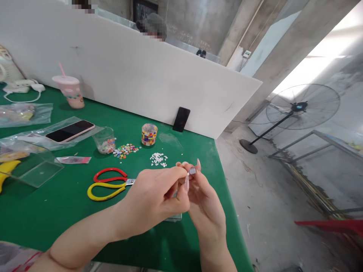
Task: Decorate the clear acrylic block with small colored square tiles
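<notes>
My left hand (154,198) and my right hand (202,198) meet above the near right part of the green table (70,211). Together their fingertips pinch a tiny pale square tile (192,171); which hand bears it I cannot tell. Both hands have closed fingers. Just beyond them lies a small heap of white tiles (159,159). A scatter of coloured tiles (125,150) lies farther left, beside a clear cup of tiles (105,140) and a small glass covered in coloured mosaic (149,134).
Red and yellow scissors (107,183) lie left of my hands. A phone (69,130) rests on plastic bags, a pink drink cup (70,90) stands behind, a black phone (181,119) leans on the white partition (141,71). A floor fan (297,109) stands right.
</notes>
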`<state>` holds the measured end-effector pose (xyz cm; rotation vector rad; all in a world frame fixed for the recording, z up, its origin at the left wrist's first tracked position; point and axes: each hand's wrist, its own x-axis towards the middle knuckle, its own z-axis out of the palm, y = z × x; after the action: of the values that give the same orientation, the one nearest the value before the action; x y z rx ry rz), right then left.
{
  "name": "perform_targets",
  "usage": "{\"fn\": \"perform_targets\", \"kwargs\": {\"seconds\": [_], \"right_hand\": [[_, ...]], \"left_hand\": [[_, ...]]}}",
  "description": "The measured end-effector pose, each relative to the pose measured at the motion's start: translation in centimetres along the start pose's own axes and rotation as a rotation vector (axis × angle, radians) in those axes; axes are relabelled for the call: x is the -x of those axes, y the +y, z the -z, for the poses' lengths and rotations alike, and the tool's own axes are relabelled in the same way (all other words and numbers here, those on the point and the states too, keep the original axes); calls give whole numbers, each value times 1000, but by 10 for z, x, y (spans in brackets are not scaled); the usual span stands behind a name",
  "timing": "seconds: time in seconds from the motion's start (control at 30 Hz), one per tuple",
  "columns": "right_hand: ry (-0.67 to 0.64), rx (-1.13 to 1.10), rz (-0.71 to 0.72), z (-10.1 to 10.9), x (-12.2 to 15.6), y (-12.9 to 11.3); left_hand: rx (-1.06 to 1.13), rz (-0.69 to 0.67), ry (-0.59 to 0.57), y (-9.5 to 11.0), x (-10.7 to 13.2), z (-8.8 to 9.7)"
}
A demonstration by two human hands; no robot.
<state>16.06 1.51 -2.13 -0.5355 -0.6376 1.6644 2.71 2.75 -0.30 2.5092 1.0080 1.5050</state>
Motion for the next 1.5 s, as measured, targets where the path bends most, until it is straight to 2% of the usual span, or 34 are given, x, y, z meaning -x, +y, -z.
{"fn": "perform_targets", "kwargs": {"seconds": [0.2, 0.33, 0.4, 0.43, 0.47, 0.5, 0.57, 0.67, 0.73, 0.8, 0.9, 1.0, 1.17, 1.33, 1.5], "right_hand": [[14, 1, 12, 2, 2, -1], [111, 117, 150, 2, 0, -6], [188, 224, 233, 4, -3, -10], [227, 290, 276, 6, -4, -12], [267, 368, 321, 10, -5, -14], [304, 454, 372, 14, -5, -14], [355, 638, 459, 25, -2, -12], [345, 925, 534, 50, 7, 3], [290, 1147, 613, 68, 12, 18], [264, 1215, 644, 86, 15, 32], [231, 1271, 656, 106, 15, 48], [167, 1308, 657, 117, 12, 56], [64, 1336, 645, 127, 11, 60], [81, 1351, 620, 136, 11, 60], [64, 1379, 544, 136, 10, 55]], "left_hand": [[12, 57, -23, 2, -1, 7], [1, 157, -24, -14, -6, 4], [-16, 229, -138, -31, -13, -2], [-34, 273, -249, -42, -16, -7], [-67, 313, -409, -55, -19, -14], [-75, 312, -488, -69, -21, -22], [-81, 295, -606, -97, -21, -41], [-107, 281, -772, -134, -11, -73], [-118, 282, -842, -151, -1, -90], [-128, 290, -880, -161, 8, -101], [-127, 302, -913, -166, 15, -106], [-122, 323, -917, -164, 17, -103], [-99, 364, -861, -161, 13, -94], [-73, 387, -832, -159, 5, -85], [-67, 391, -820, -152, -3, -73]]}}
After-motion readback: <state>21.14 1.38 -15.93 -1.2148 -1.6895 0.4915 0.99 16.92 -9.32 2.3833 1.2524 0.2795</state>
